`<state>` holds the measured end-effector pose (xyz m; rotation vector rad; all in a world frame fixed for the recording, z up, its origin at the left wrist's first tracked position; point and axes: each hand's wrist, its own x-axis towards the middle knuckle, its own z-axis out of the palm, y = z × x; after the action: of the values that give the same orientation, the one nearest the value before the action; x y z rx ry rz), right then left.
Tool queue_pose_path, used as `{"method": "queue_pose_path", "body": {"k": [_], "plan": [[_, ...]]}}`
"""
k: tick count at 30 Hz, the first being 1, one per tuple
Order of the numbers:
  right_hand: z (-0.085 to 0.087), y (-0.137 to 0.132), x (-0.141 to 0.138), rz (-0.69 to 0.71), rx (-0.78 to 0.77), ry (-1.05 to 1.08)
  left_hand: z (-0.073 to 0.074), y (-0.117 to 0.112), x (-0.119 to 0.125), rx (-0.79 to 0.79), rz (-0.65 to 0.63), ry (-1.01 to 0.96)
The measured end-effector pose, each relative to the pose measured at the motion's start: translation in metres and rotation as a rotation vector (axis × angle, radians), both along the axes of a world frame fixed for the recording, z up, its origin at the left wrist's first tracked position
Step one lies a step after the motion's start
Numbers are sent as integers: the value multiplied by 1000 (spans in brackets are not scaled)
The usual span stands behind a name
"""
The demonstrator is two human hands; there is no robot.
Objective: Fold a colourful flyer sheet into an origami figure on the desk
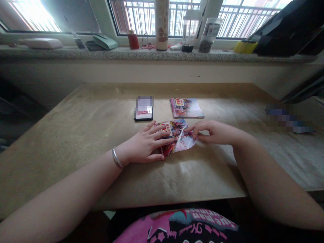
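Note:
A glossy colourful printed sheet (180, 139) lies on the wooden table (83, 135) in front of me, partly folded with one edge curling up. My left hand (144, 145), with a silver bracelet on the wrist, lies flat on the sheet's left part with fingers spread. My right hand (211, 132) pinches the sheet's right edge between thumb and fingers.
A second printed sheet (186, 107) lies flat farther back. A dark phone (143, 109) rests to its left. On the stone windowsill (76, 53) stand a tall tube (162, 25), a red cup (133, 40), jars and cases. Blurred items (288, 119) sit at the table's right.

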<state>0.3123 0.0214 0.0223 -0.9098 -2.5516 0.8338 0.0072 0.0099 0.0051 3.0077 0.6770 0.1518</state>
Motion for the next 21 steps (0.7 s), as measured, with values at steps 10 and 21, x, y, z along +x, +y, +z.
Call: {"method": "queue_pose_path", "body": {"k": [10, 21], "plan": [[-4, 4, 2, 35, 72, -103, 2, -2, 3, 29, -30, 13], [-20, -4, -28, -103, 180, -64, -2, -6, 7, 8, -16, -19]]}}
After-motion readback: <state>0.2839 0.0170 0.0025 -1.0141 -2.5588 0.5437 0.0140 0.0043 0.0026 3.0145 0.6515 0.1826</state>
